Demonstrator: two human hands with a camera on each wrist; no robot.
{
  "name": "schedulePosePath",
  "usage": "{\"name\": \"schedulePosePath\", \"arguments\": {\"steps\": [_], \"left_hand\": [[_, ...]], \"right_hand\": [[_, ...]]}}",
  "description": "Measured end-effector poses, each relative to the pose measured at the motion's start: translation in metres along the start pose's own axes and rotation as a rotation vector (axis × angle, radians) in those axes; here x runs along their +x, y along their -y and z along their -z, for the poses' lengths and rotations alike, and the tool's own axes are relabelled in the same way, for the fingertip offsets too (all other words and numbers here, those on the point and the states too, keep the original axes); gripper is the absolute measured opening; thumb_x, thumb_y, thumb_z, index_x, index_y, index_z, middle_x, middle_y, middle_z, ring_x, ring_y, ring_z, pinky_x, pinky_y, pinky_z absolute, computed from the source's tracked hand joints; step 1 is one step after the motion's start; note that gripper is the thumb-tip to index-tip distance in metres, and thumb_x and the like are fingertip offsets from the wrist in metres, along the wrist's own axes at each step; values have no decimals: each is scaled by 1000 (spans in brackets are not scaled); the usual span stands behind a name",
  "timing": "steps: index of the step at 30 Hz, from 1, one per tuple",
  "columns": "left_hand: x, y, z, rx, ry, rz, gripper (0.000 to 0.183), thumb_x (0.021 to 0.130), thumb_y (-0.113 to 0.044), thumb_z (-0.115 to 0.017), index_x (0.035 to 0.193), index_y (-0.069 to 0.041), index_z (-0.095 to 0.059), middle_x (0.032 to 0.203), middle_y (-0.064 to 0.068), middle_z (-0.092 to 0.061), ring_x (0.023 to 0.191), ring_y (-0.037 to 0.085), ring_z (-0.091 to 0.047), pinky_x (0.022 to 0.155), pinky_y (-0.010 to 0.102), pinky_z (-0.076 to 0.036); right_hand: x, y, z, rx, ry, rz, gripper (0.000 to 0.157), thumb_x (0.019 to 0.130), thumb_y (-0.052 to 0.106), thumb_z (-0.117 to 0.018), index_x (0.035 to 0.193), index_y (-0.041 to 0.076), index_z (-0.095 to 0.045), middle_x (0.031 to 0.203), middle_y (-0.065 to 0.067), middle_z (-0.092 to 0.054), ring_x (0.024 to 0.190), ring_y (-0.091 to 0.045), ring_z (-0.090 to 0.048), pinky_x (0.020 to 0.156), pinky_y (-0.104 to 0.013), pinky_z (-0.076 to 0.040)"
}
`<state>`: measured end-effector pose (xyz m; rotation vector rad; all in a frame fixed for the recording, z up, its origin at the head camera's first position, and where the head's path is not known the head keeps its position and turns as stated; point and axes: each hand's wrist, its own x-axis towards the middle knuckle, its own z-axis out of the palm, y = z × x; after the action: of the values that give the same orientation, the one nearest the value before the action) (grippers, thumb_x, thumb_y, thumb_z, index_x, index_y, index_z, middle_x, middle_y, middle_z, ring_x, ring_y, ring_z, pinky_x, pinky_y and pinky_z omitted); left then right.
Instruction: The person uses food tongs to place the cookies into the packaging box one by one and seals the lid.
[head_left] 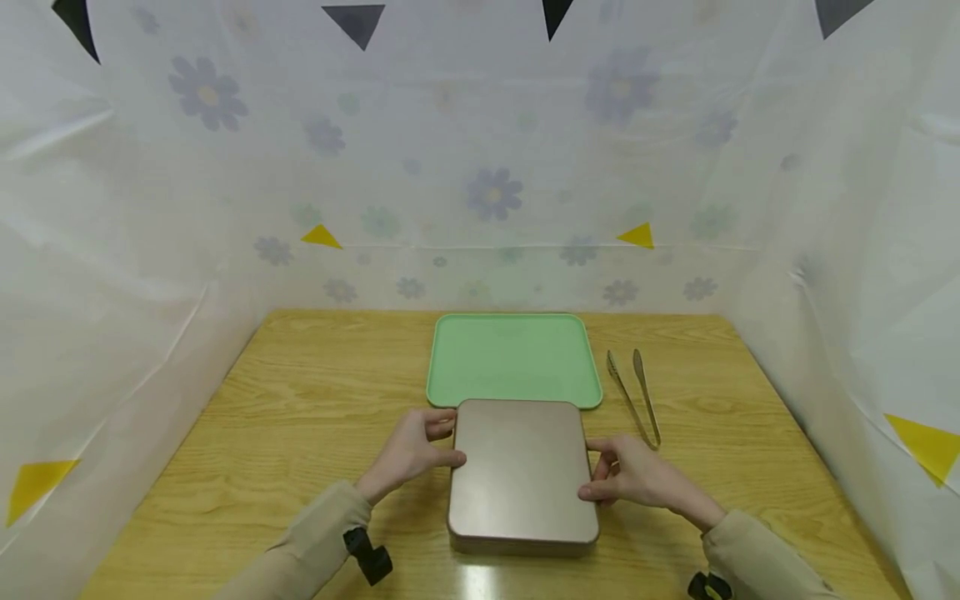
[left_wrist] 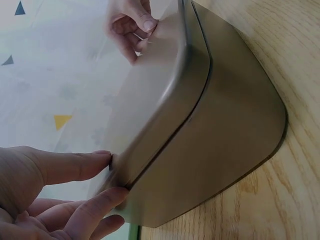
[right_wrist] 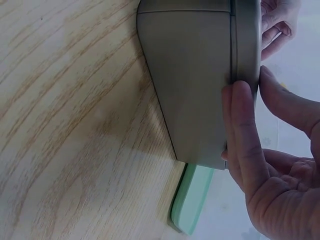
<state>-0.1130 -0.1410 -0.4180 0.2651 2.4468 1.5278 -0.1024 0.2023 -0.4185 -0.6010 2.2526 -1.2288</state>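
A closed rectangular metal tin (head_left: 525,547), brownish-grey with rounded corners, sits on the table just in front of a green tray (head_left: 517,358). Its flat lid (head_left: 521,471) meets the body along a thin seam (left_wrist: 192,116). At the left side, my left hand (head_left: 420,446) grips the lid's edge, thumb on top and fingertips at the seam. My right hand (head_left: 630,475) pinches the opposite edge the same way, its thumb on the upper rim and its fingers (right_wrist: 243,115) along the side. The inside of the tin is hidden.
Metal tongs (head_left: 645,400) lie spread on the wooden table (head_left: 315,367), right of the tray. Behind stands a white curtain (head_left: 420,125) with flower prints, and similar sheets close off both sides. A dark strap device (head_left: 367,556) is on the left wrist.
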Motion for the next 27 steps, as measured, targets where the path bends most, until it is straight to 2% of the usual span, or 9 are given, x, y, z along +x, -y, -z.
{"name": "schedulePosePath", "arguments": {"steps": [5,9,14,17,21,24,27], "left_hand": [[4,0,-2,28,-24,-13,63,81,-6,-80,137,8,-55,136,27,-61,123,41,-63,98,47,-57],[13,0,-3,45,-40,-31,55,89,-8,-71,137,10,-54,130,29,-64,112,41,-69,83,38,-63],[30,1,-2,158,-11,-53,46,99,-16,-58,137,10,-55,128,27,-65,107,36,-70,70,29,-61],[40,2,-1,201,17,-48,39,103,-19,-52,131,5,-62,110,19,-71,92,25,-71,67,27,-58],[50,6,0,163,36,-24,30,105,-18,-51,113,2,-71,84,12,-64,71,13,-60,65,28,-59],[54,7,0,124,33,-33,27,104,-17,-53,100,0,-73,95,12,-69,78,13,-62,66,29,-61],[55,8,1,105,28,-47,26,103,-16,-55,98,0,-74,109,17,-71,88,18,-67,66,31,-62]], "right_hand": [[1,-1,0,-21,-15,0,81,86,15,-78,137,-30,-34,74,-6,-68,65,-30,-71,61,-35,-62],[1,-1,0,-32,-25,-11,82,86,15,-78,137,-31,-32,75,-6,-66,65,-31,-71,61,-33,-62],[1,0,-1,-34,-28,-23,86,85,17,-79,139,-30,-30,77,-5,-65,64,-25,-71,59,-31,-61],[1,3,-3,-69,-28,-32,95,82,24,-82,142,-27,-29,80,-5,-64,62,-15,-67,55,-25,-56],[0,4,-7,-110,-22,-43,108,78,32,-86,147,-23,-24,86,-4,-62,61,-7,-60,53,-21,-47],[0,3,-9,-121,-31,-46,111,76,31,-87,148,-23,-22,87,-4,-61,60,-5,-56,53,-21,-46],[1,2,-10,-132,-47,-42,109,76,29,-87,147,-23,-23,85,-3,-60,59,-4,-54,53,-20,-46]]}}
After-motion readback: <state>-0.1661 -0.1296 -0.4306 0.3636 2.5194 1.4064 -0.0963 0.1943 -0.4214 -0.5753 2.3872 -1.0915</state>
